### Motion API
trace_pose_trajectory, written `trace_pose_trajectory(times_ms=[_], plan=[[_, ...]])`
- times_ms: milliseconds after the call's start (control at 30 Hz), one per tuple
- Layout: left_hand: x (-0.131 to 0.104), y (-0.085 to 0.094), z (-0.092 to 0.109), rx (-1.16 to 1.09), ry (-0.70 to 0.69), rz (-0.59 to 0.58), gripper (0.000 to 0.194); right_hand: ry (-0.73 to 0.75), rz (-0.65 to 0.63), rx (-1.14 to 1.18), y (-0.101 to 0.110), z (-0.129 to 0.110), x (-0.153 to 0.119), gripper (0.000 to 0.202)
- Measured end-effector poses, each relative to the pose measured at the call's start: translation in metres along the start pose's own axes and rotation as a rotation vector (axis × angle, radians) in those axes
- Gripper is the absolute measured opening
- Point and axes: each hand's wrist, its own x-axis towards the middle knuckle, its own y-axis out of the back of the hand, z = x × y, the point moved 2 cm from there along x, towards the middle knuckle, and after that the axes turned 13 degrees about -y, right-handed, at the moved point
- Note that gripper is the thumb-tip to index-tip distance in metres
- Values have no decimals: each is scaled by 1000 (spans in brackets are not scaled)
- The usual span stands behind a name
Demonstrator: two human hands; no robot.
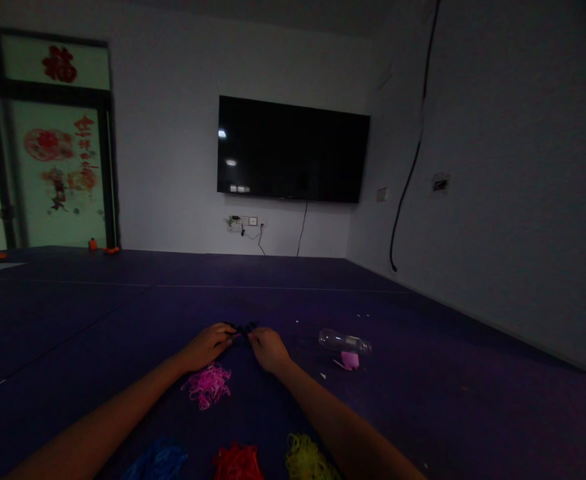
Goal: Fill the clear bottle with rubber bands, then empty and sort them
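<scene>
My left hand (209,345) and my right hand (271,350) meet over a small dark tangle of what look like thin black bands (245,329) on the purple surface. Fingers of both hands are bent and closed at the tangle's two sides; the fingertips are partly hidden in the dim light. Close by my left wrist lies a loose heap of pink bands (207,387). Nearer to me are a blue heap (159,460), a red heap (237,462) and a yellow heap (310,459) of similar bands, each cut off by the picture's lower edge.
Right of my hands, a clear plastic bottle (345,342) lies on its side by a pink piece (349,361). Small white scraps dot the purple surface (423,400). Orange items (93,245) stand far left. A television (293,150) hangs on the wall; a black cable (407,190) dangles right.
</scene>
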Motion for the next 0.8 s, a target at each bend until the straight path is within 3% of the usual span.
trace_pose_trajectory(times_ms=[467,800], plan=[[1,-1,-1,-43,-33,-39,35,41,-21,38,-2,2,2,30],[-1,-2,-3,-56,20,-9,34,9,66,224,-3,7,4,29]])
